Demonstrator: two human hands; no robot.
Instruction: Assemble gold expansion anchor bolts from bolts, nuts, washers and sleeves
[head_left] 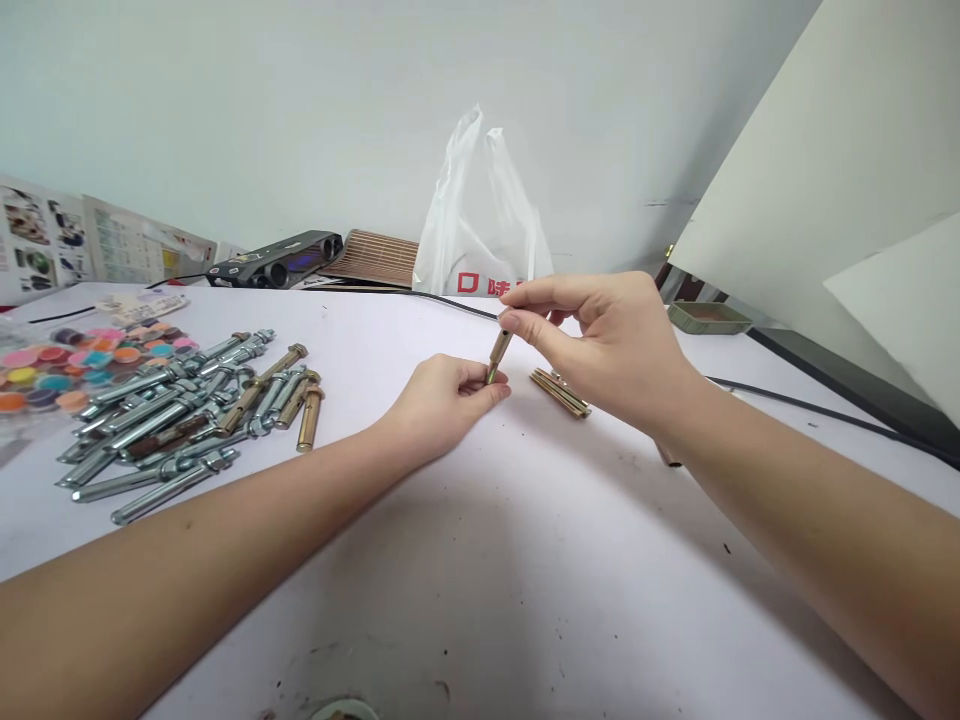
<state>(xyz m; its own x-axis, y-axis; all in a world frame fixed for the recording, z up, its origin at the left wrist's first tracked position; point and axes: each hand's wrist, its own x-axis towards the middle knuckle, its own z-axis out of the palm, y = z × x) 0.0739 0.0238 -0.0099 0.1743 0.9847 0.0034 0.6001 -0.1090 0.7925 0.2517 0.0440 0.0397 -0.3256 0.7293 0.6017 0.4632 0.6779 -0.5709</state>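
Note:
Upright and slightly tilted, a brass-coloured expansion bolt (500, 347) is between my two hands above the white table. My left hand (439, 408) is closed in a pinch around its lower end. At the upper end, the thumb and forefinger of my right hand (622, 345) pinch it, covering the tip. Several brass-coloured metal pieces (562, 393) lie together just below my right hand. Another copper-toned tube (670, 457) is partly hidden by my right wrist. To the left lies a pile of silver and brass-coloured expansion bolts (180, 410).
Bagged colourful paint pots (56, 382) sit at the far left. Along the back are a black speaker-like device (281, 262), a brown slatted item (371, 257) and a white plastic bag (480, 225). A green tray (709, 318) and a black cable (817, 408) lie at right.

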